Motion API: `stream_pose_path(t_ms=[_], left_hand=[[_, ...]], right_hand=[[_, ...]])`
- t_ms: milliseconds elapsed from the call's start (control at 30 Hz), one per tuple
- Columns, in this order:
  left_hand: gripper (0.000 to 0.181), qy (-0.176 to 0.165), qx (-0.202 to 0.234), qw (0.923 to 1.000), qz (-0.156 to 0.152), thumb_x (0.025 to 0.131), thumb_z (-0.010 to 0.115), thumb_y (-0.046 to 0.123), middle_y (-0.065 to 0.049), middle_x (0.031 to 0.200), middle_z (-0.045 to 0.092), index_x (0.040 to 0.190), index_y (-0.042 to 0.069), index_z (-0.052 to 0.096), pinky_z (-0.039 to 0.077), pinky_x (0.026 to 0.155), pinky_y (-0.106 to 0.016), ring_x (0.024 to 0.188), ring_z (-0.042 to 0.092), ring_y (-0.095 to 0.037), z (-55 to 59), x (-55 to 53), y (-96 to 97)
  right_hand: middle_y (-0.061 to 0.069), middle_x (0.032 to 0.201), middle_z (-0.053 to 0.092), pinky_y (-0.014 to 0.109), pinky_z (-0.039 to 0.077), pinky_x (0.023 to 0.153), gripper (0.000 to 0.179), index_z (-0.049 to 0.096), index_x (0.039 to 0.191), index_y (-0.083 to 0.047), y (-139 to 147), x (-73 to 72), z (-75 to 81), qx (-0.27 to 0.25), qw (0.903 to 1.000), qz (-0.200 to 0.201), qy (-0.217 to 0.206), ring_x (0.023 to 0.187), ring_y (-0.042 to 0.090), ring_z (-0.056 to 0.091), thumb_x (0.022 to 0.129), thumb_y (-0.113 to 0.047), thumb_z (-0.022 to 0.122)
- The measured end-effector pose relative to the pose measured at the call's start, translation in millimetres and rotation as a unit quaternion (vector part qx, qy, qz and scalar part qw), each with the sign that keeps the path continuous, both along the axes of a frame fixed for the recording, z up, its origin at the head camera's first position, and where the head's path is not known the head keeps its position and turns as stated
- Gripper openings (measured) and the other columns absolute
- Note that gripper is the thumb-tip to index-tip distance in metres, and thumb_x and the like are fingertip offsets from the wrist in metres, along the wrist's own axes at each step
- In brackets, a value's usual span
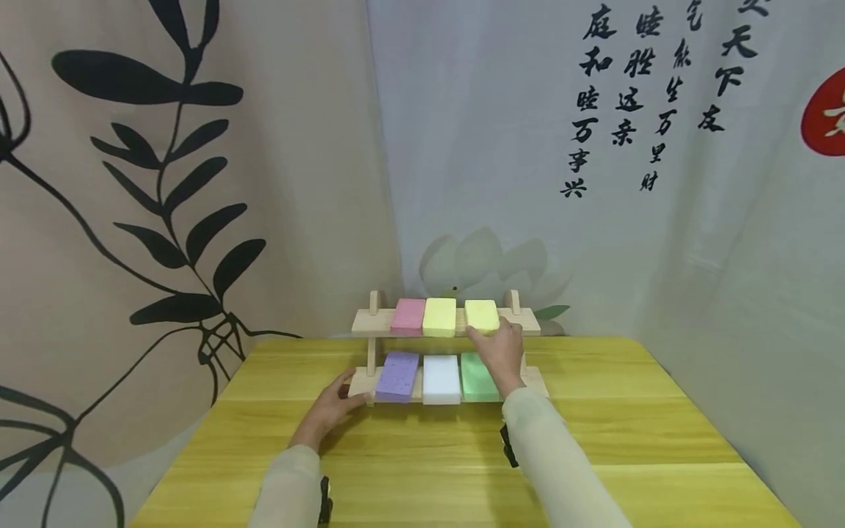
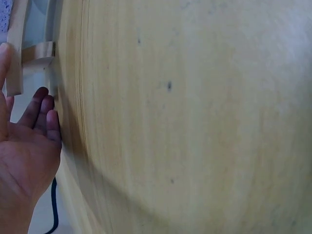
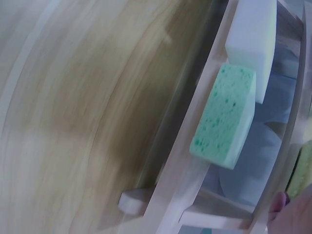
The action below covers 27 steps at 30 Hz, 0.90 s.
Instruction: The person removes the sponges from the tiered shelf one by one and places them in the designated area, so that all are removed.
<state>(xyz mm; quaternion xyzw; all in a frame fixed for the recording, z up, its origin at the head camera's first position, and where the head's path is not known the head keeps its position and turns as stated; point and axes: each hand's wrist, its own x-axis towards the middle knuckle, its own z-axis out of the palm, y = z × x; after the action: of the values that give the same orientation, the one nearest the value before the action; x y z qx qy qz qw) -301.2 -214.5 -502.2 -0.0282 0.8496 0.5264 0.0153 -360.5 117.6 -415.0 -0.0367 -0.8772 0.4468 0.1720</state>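
A two-tier wooden rack [image 1: 374,323] holds sponges on both shelves. My right hand [image 1: 503,356] pinches the right yellow sponge [image 1: 482,314] on the upper shelf by its lower part, thumb at the left and fingers at the right. Left of it are another yellow sponge [image 1: 439,315] and a pink sponge [image 1: 408,315]. On the lower shelf lie a purple sponge [image 1: 397,377], a white sponge [image 1: 441,380] and a green sponge [image 3: 222,117]. At the lower shelf's left end, my left hand [image 1: 332,409] grips the wood between thumb and index finger; its other fingers hang loosely behind.
The rack stands near the back edge of a wood-grain table [image 1: 409,462]. Close behind hangs a pale curtain [image 1: 462,147] printed with dark leaves and writing. A dark cord [image 2: 53,209] shows past the table edge in the left wrist view.
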Motion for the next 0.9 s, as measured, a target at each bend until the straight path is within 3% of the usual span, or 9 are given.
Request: stream_pose_path(t_ms=[267, 533, 900], left_hand=[[0.083, 0.003, 0.000, 1.0000, -0.009, 0.092, 0.071, 0.037, -0.029, 0.138, 0.050, 0.157, 0.011, 0.026, 0.042, 0.101, -0.057, 0.120, 0.054, -0.040, 1.0, -0.3, 0.8], [0.084, -0.008, -0.008, 0.9999, -0.012, 0.092, 0.070, 0.040, -0.032, 0.143, 0.043, 0.158, 0.013, 0.025, 0.036, 0.104, -0.063, 0.128, 0.045, -0.047, 2.4, 1.7, -0.8], [0.083, -0.008, -0.019, 0.9995, -0.024, 0.094, 0.069, 0.040, -0.035, 0.143, 0.041, 0.157, 0.012, 0.024, 0.037, 0.102, -0.064, 0.128, 0.044, -0.051, 3.2, 0.7, -2.1]], right_hand=[[0.025, 0.135, 0.043, 0.054, 0.040, 0.102, 0.082, 0.042, 0.145, 0.004, 28.7, 4.8, 9.2, -0.012, 0.9994, 0.009, 0.031, 0.120, 0.041, 0.046, 0.087, -0.046, 0.071], [0.025, 0.134, 0.042, 0.057, 0.041, 0.099, 0.083, 0.040, 0.147, 0.001, 59.4, 12.3, 16.9, -0.010, 0.9979, 0.002, 0.063, 0.118, 0.042, 0.047, 0.087, -0.045, 0.072], [0.022, 0.120, 0.048, 0.051, 0.041, 0.086, 0.069, 0.051, 0.138, 0.003, 126.6, 11.9, 15.1, -0.007, 0.9941, -0.056, 0.093, 0.105, 0.035, 0.046, 0.089, -0.041, 0.071]])
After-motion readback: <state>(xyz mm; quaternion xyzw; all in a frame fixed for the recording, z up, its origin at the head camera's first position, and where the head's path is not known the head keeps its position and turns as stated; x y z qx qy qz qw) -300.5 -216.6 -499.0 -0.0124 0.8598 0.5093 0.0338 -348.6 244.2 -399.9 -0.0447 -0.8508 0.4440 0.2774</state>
